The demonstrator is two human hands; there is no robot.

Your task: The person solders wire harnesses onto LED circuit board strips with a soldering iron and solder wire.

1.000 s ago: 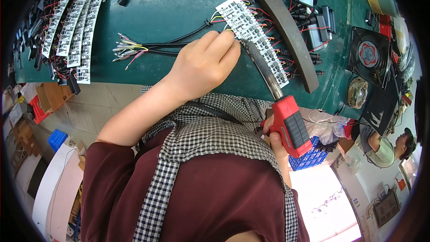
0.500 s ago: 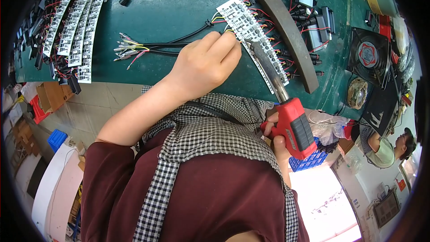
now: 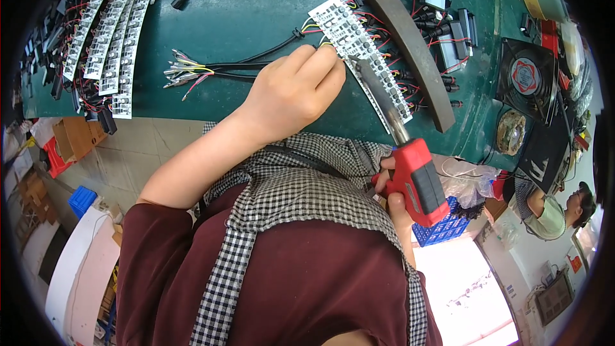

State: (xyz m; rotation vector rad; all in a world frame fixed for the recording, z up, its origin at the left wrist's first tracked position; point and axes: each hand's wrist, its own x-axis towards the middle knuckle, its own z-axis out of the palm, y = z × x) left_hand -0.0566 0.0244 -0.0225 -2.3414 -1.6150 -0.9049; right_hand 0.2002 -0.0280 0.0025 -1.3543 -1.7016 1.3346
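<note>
While the green bench [image 3: 256, 19] carries spare strips [image 3: 109, 32] far left and a fan [image 3: 526, 78] far right, work sits centre; dark curved bar [image 3: 410, 41] lies just beside the white board strip [image 3: 359, 51]; left hand [image 3: 291, 93] presses the strip's near edge, fingers together on it; right hand [image 3: 391, 195] clamped on the red tool [image 3: 416, 179], its metal tip on the strip; looks like mid-joint work along the board; next move calls for a steady strip and fine tip placement; loose wire bundle [image 3: 192, 70] lies left of the hand.
</note>
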